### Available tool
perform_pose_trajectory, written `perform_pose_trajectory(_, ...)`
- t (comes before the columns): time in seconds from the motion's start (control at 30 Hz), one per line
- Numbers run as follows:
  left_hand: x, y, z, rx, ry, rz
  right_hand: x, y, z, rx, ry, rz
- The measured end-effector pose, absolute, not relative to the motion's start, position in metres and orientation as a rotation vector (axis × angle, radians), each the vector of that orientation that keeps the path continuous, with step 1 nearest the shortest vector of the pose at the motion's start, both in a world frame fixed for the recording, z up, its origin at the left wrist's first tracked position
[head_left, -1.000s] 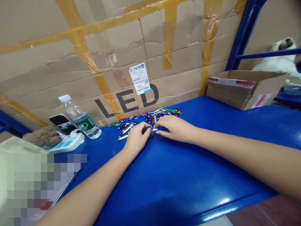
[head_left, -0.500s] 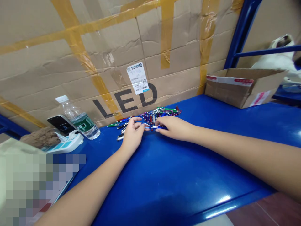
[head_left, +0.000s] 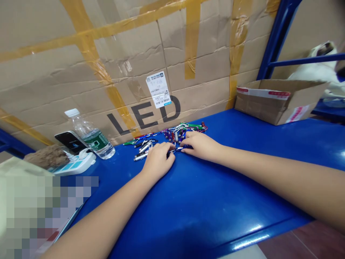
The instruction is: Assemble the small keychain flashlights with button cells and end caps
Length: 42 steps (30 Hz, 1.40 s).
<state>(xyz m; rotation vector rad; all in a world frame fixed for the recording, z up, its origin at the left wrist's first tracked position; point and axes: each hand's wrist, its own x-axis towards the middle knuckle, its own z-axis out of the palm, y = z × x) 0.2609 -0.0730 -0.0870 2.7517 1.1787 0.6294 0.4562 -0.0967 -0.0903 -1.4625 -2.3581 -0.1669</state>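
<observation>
My left hand (head_left: 158,160) and my right hand (head_left: 201,145) meet low over the table, closed at either end of a slim blue pen-like metal tube (head_left: 185,147). The left fingers curl over its left end and hide most of it. My right thumb and fingers pinch its right part. Just behind the hands lies a pile of similar coloured tubes with carabiner clips (head_left: 176,136), in purple, red, silver and green. Left of my left hand rest black and silver tubes (head_left: 140,157), and a green one (head_left: 129,142) lies farther left.
A large taped cardboard box (head_left: 205,97) marked LED stands along the back of the blue table (head_left: 194,201). To the left are a water bottle (head_left: 97,140), a phone (head_left: 70,142) and a white power strip (head_left: 78,163). An open cardboard carton (head_left: 261,102) sits at the right.
My left hand has turned palm-down and shifted slightly right, its fingers now over the blue tube's end. The right hand has barely moved. More of the silver tubes shows.
</observation>
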Motion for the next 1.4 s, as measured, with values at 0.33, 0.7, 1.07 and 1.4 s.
perform_pose_trajectory(0.33,0.236,-0.051,-0.068,2.977,1.437,0.489,0.456,-0.094,-0.089,-1.568,-2.246,-0.199)
perform_pose_trajectory(0.7,0.175,-0.020,-0.061,2.954,1.156,0.049,0.466,-0.091,-0.087,-1.427,-2.384,-0.315)
perform_pose_trajectory(1.07,0.193,-0.012,-0.091,2.921,1.341,0.296,0.454,-0.098,-0.089,-1.427,-2.391,-0.260)
perform_pose_trajectory(1.4,0.207,-0.055,-0.041,2.760,1.190,0.129,0.452,-0.100,-0.086,-1.310,-2.381,-0.266)
